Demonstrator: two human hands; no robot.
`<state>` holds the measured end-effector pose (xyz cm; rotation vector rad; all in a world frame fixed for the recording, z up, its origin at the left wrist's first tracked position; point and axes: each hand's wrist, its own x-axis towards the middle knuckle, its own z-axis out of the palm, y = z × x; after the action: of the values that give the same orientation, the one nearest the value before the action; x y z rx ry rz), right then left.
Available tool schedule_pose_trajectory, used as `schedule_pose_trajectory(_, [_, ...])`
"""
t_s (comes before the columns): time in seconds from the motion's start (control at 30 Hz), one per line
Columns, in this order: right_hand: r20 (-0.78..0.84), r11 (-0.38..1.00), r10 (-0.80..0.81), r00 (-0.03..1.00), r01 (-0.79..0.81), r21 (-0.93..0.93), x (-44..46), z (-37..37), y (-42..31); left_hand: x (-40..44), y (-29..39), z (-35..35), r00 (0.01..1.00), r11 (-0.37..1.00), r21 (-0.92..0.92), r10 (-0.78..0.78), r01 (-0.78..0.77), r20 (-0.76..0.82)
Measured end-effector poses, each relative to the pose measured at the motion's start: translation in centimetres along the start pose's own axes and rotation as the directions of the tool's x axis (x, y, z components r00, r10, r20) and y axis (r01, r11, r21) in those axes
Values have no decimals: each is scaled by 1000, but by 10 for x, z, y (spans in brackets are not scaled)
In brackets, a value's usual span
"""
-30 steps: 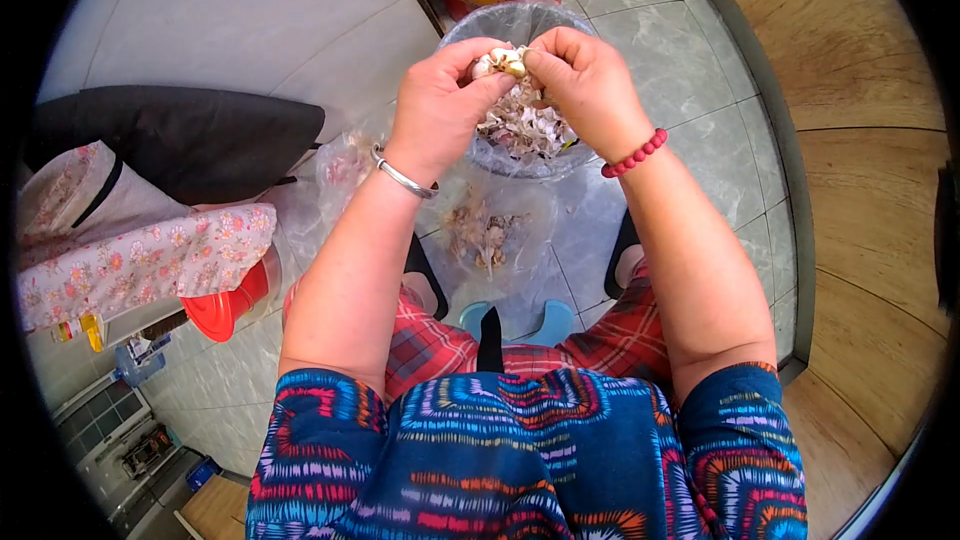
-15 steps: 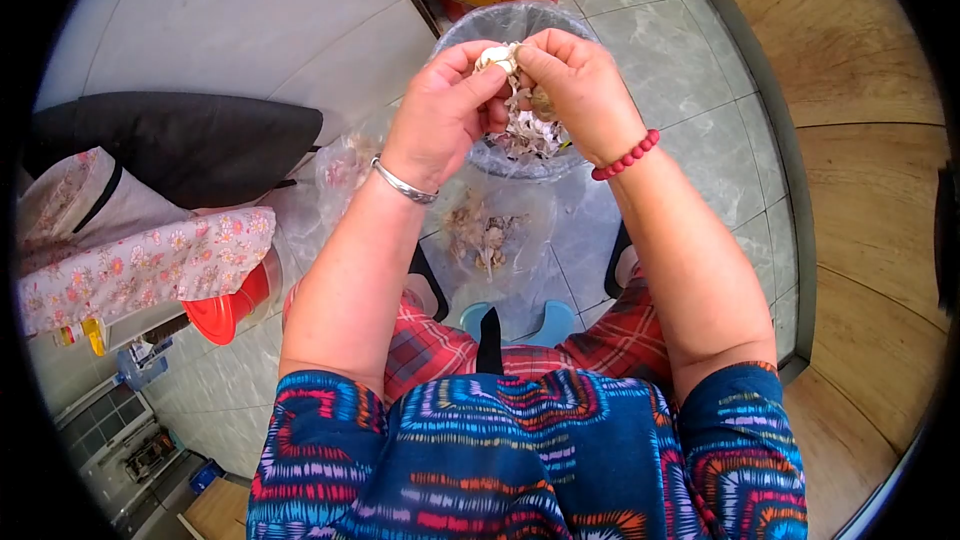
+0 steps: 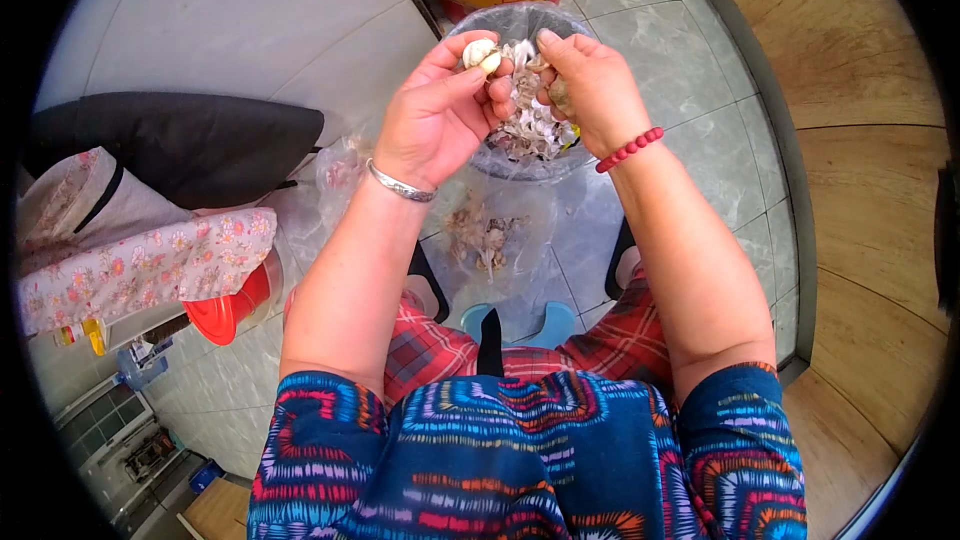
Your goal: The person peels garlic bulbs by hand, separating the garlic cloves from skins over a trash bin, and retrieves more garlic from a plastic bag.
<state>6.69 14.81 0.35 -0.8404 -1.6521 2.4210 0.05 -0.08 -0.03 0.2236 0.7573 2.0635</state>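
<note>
Left hand (image 3: 437,115) pinches garlic (image 3: 481,56), right hand (image 3: 603,90) clasps something brownish (image 3: 560,96), apart over the bin (image 3: 482,22) at twelve o'clock. Peeling seems underway; more would call for light fingertips.

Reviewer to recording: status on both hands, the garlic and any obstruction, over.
Left hand pinching garlic. Right hand apart from it, curled around a partly hidden brownish piece. Lined bin below; nothing visibly between hands.

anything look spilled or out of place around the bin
Only one untidy spot: brownish scraps lie outside the lined bin, low down on this side, though they appear to be in or on clear plastic. The papery peelings sit inside the bin.
</note>
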Motion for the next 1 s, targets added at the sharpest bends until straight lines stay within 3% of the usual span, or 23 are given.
schedule_pose_trajectory(0.2, [75, 991, -103, 992, 109, -81, -5, 8, -4, 1, -2, -2, 990, 977, 185, 123, -108, -74])
schedule_pose_trajectory(0.37, [160, 970, -176, 971, 199, -141, -8, 10, -3, 3, -5, -9, 989, 962, 239, 146, -132, -39])
schedule_pose_trajectory(0.53, [188, 991, -125, 974, 133, -29, -10, 8, -5, 1, -6, -1, 988, 953, 274, 145, -126, -51])
schedule_pose_trajectory(0.6, [190, 992, -116, 975, 122, -18, -11, 8, -6, 1, -7, 3, 982, 963, 248, 139, -104, -128])
schedule_pose_trajectory(0.83, [215, 992, -94, 972, 72, 106, -7, 5, -3, 1, -1, -1, 992, 984, 172, 60, -40, -110])
schedule_pose_trajectory(1.0, [236, 971, -72, 969, 14, 237, -3, 2, 1, 1, 0, 2, 980, 969, 241, 103, -61, -167])
